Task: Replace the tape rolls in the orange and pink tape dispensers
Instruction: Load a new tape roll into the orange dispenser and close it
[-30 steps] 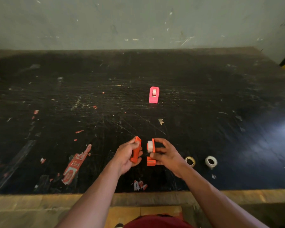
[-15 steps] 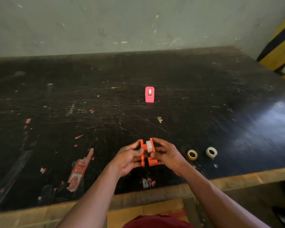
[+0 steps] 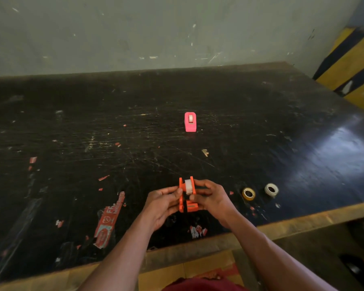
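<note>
Both hands [image 3: 189,198] clamp orange dispenser [image 3: 187,203] w/ white roll [image 3: 189,186]; fingers hide its sides.

black table [image 3: 261,127], pink dispenser [image 3: 190,122], two rolls [image 3: 248,193]

Both bare forearms reach in from the near edge and converge at centre. The left hand [image 3: 163,203] and right hand [image 3: 213,199] face each other — fingers curled inward, thumbs on top, each grip closed on something between them.
</note>
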The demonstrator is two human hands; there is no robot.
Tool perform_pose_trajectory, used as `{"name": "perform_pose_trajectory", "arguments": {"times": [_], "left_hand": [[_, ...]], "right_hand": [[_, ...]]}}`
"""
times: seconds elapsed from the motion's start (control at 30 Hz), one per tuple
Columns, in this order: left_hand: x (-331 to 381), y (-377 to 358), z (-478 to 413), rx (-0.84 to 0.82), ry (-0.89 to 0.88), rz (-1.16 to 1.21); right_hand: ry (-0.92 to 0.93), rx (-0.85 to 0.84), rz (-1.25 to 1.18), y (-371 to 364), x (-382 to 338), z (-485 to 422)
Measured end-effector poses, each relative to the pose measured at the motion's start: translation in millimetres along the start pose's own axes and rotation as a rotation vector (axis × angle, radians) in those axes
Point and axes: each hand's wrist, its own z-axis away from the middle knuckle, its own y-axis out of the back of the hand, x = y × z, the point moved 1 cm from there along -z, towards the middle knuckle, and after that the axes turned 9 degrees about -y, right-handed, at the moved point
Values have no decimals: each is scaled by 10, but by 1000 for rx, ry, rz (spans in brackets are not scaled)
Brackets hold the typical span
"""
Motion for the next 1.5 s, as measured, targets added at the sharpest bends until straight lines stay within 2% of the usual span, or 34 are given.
{"name": "perform_pose_trajectory", "arguments": {"times": [0.17,0.53,0.83,0.93,1.07,1.3,1.5], "left_hand": [[35,106,17,-58,-23,-4],[137,228,46,-12,-40,77],[176,233,46,-39,-63,90],[177,244,48,-109,-46,11],[163,231,14,-77,-73,-68],[217,180,-12,-106,-66,-110],[191,101,-84,-95,-57,-95]], "right_hand": [[0,12,16,-72,0,-20],[32,-53,53,-238,-70,-50],[67,5,87,-312,-125,-99],[77,10,105,-286,-134,-118],[60,-1,112,-279,-191,-120],[32,-11,167,-183,-240,-133],[46,8,101,-139,-242,-120]]}}
